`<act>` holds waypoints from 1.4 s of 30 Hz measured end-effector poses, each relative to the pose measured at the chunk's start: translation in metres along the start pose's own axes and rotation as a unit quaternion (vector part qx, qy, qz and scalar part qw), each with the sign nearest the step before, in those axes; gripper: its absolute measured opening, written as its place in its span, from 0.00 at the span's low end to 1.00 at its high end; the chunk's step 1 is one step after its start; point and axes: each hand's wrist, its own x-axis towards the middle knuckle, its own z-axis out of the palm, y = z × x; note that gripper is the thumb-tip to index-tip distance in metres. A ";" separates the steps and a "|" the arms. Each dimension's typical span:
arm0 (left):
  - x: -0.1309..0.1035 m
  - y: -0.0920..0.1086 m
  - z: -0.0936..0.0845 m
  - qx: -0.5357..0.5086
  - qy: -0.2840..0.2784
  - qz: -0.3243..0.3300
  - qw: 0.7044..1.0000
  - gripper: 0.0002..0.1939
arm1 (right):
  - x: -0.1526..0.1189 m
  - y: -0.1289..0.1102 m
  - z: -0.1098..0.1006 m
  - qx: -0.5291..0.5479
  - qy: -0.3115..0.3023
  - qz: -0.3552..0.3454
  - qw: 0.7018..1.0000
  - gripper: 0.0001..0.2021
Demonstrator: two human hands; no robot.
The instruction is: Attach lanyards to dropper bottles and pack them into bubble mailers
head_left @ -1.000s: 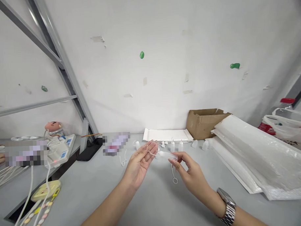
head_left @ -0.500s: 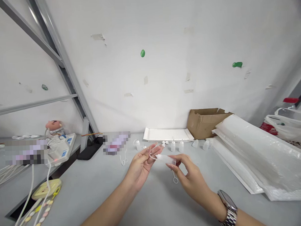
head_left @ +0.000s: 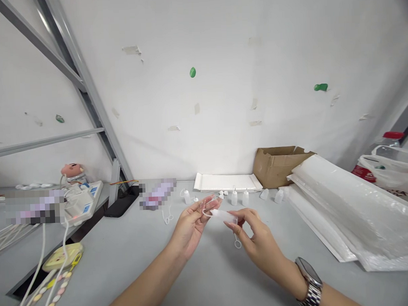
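Observation:
My right hand grips the bottom end of a small translucent squeeze bottle, which lies nearly level in the air with its tip toward the left. Below the right fingers dangles a thin white strap with a ring. At the tip, my left hand has its thumb and finger closed on a curved white strap, while its other fingers are stretched out. Behind the hands stand similar dropper bottles with narrow tips. Small white caps lie near them, partly behind the left fingertips.
Loose ring straps lie left of the hands. A white padded envelope and cardboard box stand by the wall. More small bottles and plastic packaging are right. A black phone and power strip are left.
Hardly anything differs. Both hands and the bottle keep nearly the same position, and the whole view has shifted very slightly.

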 end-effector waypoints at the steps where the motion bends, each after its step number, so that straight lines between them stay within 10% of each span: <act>1: 0.000 0.000 0.000 0.004 0.000 0.003 1.000 0.12 | 0.000 0.000 0.000 -0.006 0.001 -0.013 1.000 0.08; 12: -0.005 -0.003 0.005 0.108 0.016 0.039 0.993 0.17 | -0.001 0.003 0.000 -0.052 -0.002 -0.085 0.995 0.07; 42: -0.003 -0.014 0.005 0.138 -0.013 0.055 0.989 0.12 | -0.006 0.001 0.007 0.037 -0.004 0.033 0.999 0.09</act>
